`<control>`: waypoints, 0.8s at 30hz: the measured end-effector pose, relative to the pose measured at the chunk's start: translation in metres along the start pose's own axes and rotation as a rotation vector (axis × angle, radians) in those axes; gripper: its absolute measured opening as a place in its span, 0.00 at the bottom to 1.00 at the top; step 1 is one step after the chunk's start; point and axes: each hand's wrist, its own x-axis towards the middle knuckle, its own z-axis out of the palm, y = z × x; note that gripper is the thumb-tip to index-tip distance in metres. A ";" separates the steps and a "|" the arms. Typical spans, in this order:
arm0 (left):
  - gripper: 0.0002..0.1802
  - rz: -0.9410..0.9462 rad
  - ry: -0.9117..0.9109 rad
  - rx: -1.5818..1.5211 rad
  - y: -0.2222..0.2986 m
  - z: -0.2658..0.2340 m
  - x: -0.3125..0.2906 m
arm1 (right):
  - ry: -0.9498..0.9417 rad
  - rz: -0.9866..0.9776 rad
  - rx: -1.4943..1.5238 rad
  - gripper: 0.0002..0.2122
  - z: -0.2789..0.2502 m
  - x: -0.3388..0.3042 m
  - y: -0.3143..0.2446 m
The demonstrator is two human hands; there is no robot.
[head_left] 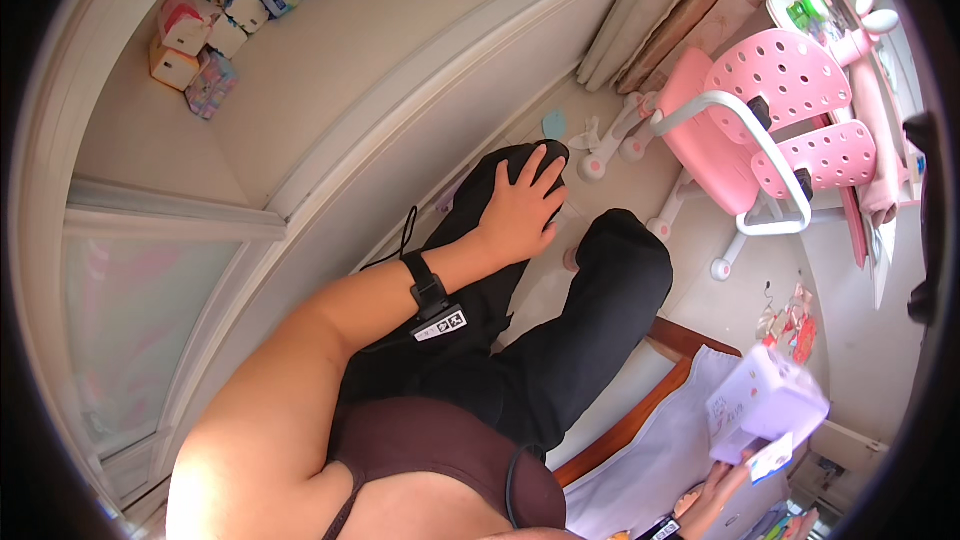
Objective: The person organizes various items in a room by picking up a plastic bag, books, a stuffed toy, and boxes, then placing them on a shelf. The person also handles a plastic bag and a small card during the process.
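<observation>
My left hand [525, 205] rests on my black-trousered left knee, fingers spread and holding nothing. Off to the lower right, my right hand [710, 495] grips a lilac box [745, 405] with small printed figures on its side. The box is tilted and slightly blurred, and its far side has round marks or holes. A white and blue card-like piece [770, 458] shows at its lower edge, close to my fingers. Part of the right hand's grip is hidden by the box.
Beside the box lies a lilac cloth over a wooden-framed seat or bed [690, 365]. A pink chair [720, 150] on casters stands ahead right, by a desk. Tissue packs and boxes [240, 5] sit on the ledge at upper left. Curtains [665, 20] hang beyond.
</observation>
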 end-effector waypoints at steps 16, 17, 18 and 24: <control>0.34 -0.113 -0.070 -0.553 -0.011 -0.030 -0.043 | -1.037 -0.436 -0.627 0.13 0.568 -0.187 -0.114; 0.41 -0.047 -0.163 -0.336 -0.010 -0.029 -0.054 | -1.086 -0.465 -0.580 0.13 0.603 -0.203 -0.113; 0.45 -0.015 -0.110 -0.305 -0.010 -0.025 -0.061 | -1.148 -0.435 -0.634 0.13 0.637 -0.219 -0.112; 0.40 -0.073 0.073 -0.328 -0.019 -0.017 -0.065 | -1.360 -0.367 -0.742 0.16 0.794 -0.266 -0.097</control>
